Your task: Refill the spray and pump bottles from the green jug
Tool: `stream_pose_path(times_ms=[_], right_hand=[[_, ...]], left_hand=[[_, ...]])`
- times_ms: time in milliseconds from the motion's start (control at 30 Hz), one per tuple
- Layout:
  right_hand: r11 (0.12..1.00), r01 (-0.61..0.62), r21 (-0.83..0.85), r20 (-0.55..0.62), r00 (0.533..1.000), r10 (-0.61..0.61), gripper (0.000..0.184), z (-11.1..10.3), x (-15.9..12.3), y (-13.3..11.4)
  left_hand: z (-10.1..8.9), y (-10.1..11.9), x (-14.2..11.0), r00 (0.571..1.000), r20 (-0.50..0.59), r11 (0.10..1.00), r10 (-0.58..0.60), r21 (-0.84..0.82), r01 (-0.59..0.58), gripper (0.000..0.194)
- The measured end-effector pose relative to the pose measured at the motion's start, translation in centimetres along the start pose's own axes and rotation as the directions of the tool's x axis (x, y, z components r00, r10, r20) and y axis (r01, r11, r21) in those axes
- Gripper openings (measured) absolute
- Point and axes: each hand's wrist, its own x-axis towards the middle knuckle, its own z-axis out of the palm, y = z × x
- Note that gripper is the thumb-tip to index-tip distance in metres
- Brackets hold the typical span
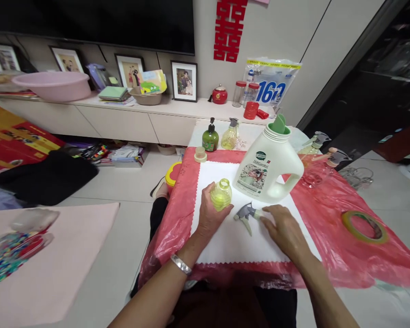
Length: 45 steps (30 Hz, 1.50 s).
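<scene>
My left hand (210, 214) is wrapped round a small clear bottle of yellow-green liquid (221, 195), its neck open, standing on a white cloth (239, 241). My right hand (284, 228) lies on the cloth with its fingertips on a grey trigger spray head (246, 213) that rests on its side between the two hands. Just behind stands a large white detergent jug (268, 171) with a green funnel (279, 123) in its mouth.
The cloth lies on red plastic sheeting (328, 237) covering a small table. A tape roll (364, 226) sits at right, more spray bottles (317, 145) at back right, a dark green pump bottle (210, 136), another sprayer (230, 135) and a small cap (200, 155) at the back.
</scene>
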Motion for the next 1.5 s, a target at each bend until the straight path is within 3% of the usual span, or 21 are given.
stream_pose_path(times_ms=[100,167,267,333,400,467,500,567,633,700,900,1067,1200,1300,1500], right_hand=[[0.998,0.048,-0.032,0.065,0.997,-0.046,0.02,2.3,0.2,-1.9],[0.998,0.043,-0.047,0.07,0.997,-0.039,0.014,2.7,0.7,-2.5],[0.998,0.059,-0.017,0.068,0.996,-0.058,0.017,1.5,1.1,-2.6],[0.987,0.054,0.153,0.016,0.998,-0.057,0.026,-0.4,1.3,-2.7],[0.874,0.04,0.485,-0.098,0.995,0.009,0.033,-2.8,1.6,-3.5],[0.609,0.101,0.787,-0.226,0.965,0.132,0.031,-5.3,2.3,-5.0],[0.48,0.177,0.859,-0.3,0.934,0.193,0.028,-6.4,2.8,-6.0],[0.327,0.316,0.891,-0.405,0.878,0.255,0.021,-8.0,3.8,-8.3],[0.278,0.424,0.862,-0.493,0.828,0.266,0.018,-8.7,4.8,-10.4],[0.26,0.48,0.838,-0.539,0.806,0.245,0.016,-8.7,5.7,-12.0],[0.158,0.485,0.86,-0.508,0.84,0.19,0.024,-6.8,7.6,-14.4],[0.177,0.392,0.903,-0.42,0.891,0.172,0.031,-4.1,8.9,-14.1],[0.32,0.22,0.921,-0.258,0.963,0.079,0.028,-0.6,9.0,-12.1],[0.383,0.145,0.912,-0.161,0.987,0.01,0.029,1.5,8.6,-11.0],[0.421,0.077,0.904,-0.066,0.997,-0.041,0.032,2.4,7.9,-11.2]], left_hand=[[0.0,0.1,0.0,1.0,-0.012,1.0,0.003,0.009,-0.003,0.09],[0.0,0.2,0.0,1.0,-0.014,1.0,-0.003,0.016,0.004,0.091],[0.0,0.5,0.0,1.0,-0.006,1.0,-0.005,0.019,0.005,0.088],[0.0,0.6,0.0,1.0,-0.003,1.0,0.002,0.026,-0.002,0.088],[0.0,0.6,0.1,1.0,-0.007,0.999,0.003,0.039,-0.003,0.088],[0.0,0.6,0.1,1.0,-0.009,0.999,-0.004,0.049,0.004,0.089],[0.1,0.6,0.1,1.0,-0.006,0.999,-0.005,0.052,0.005,0.089],[0.1,0.4,0.1,1.0,-0.001,0.999,0.001,0.054,-0.001,0.09],[0.2,0.3,0.0,1.0,-0.004,0.999,0.007,0.051,-0.006,0.089],[0.3,0.2,0.0,1.0,-0.019,0.999,0.0,0.041,0.001,0.089],[0.5,0.3,-0.1,0.999,-0.034,1.0,-0.029,-0.008,0.029,0.088],[0.5,0.3,0.0,0.999,-0.046,1.0,-0.004,0.006,0.004,0.088],[0.5,0.4,0.0,0.999,-0.045,1.0,0.014,0.002,-0.014,0.088],[0.4,0.6,0.0,0.999,-0.036,1.0,0.012,-0.007,-0.012,0.087],[0.3,0.3,-0.1,1.0,-0.028,1.0,0.015,-0.011,-0.016,0.086]])
